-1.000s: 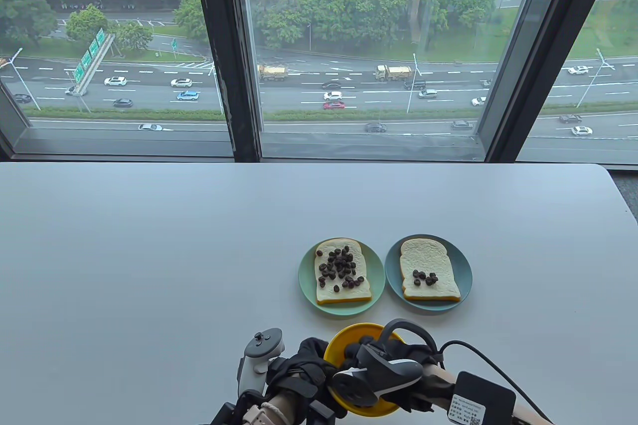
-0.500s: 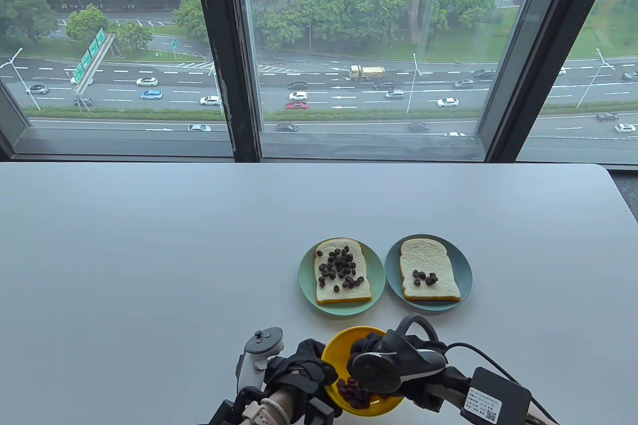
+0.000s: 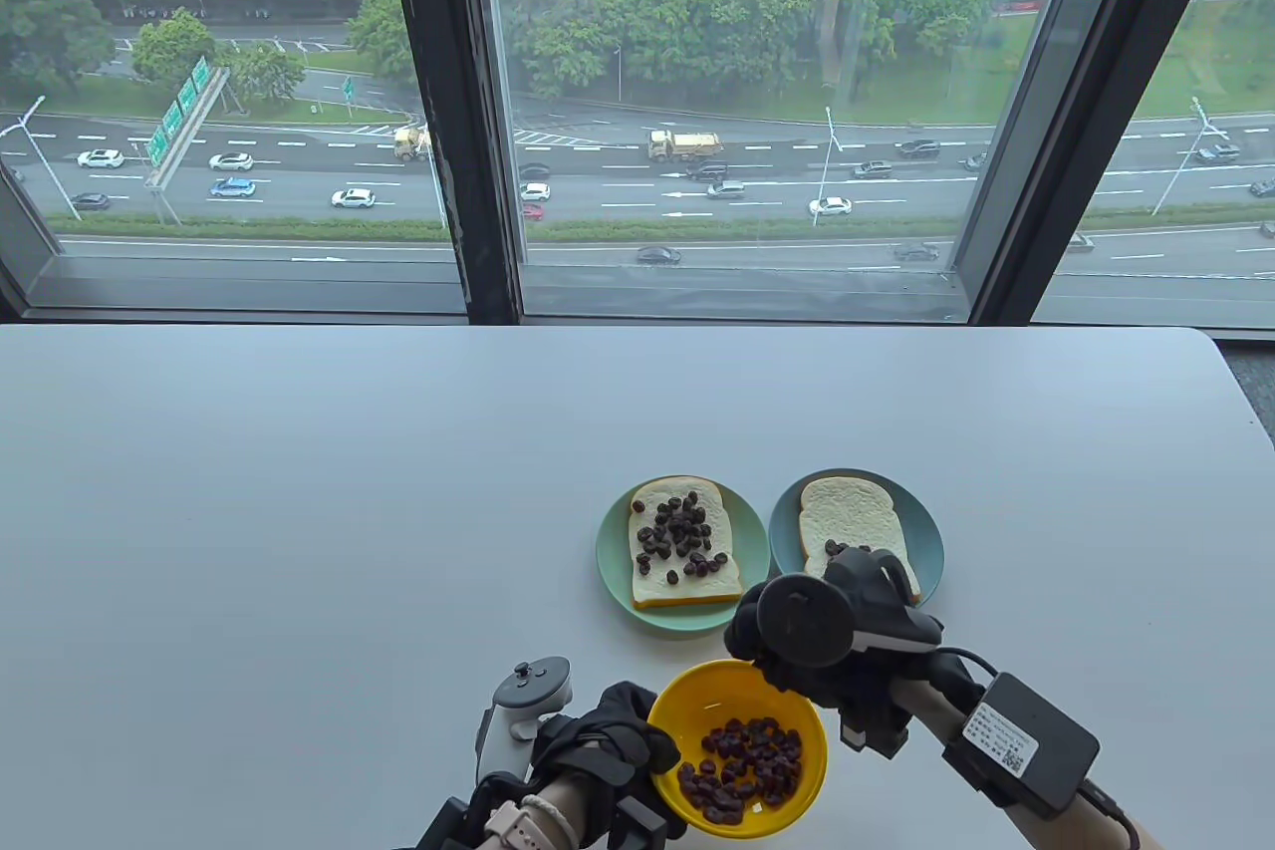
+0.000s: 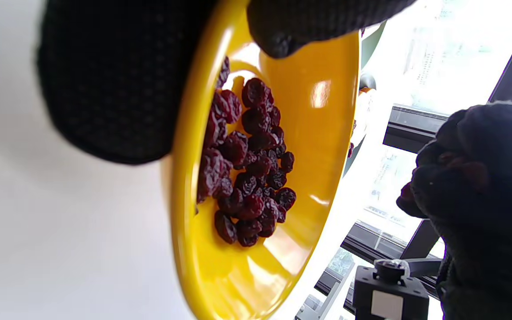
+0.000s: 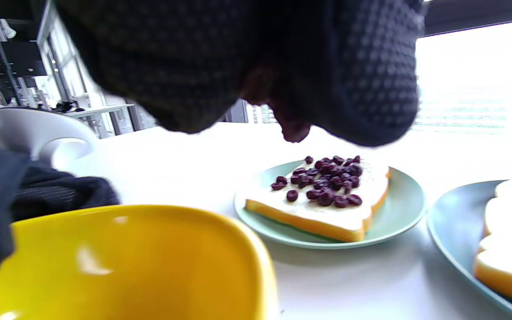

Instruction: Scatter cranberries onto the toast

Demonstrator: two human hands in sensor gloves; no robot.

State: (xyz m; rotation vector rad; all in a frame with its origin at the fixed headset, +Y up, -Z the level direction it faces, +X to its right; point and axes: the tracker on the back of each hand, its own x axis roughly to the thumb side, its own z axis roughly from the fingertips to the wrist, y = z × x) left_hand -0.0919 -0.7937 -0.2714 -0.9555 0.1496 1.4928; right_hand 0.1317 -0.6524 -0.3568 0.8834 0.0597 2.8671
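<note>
Dark, wrinkled cranberries (image 3: 742, 765) heap in the yellow bowl (image 3: 687, 703) at 6 o'clock on the surface; left hand (image 3: 608, 740) grips its rim. Right hand (image 3: 797, 641) pinches cranberries, fingers bunched together.

Glossy yellow bowl (image 4: 322, 133), wrinkled dark cranberries (image 4: 247, 164), knitted, dotted black glove cloth (image 5: 185, 66), matt white table (image 3: 299, 491).

Gloved right hand (image 3: 797, 636) covers the near edge of the white toast slice (image 3: 847, 526) on the blue round plate (image 3: 926, 531); its grasped contents are hidden. Yellow plastic bowl (image 5: 118, 262) is cut off below in the right wrist view.
</note>
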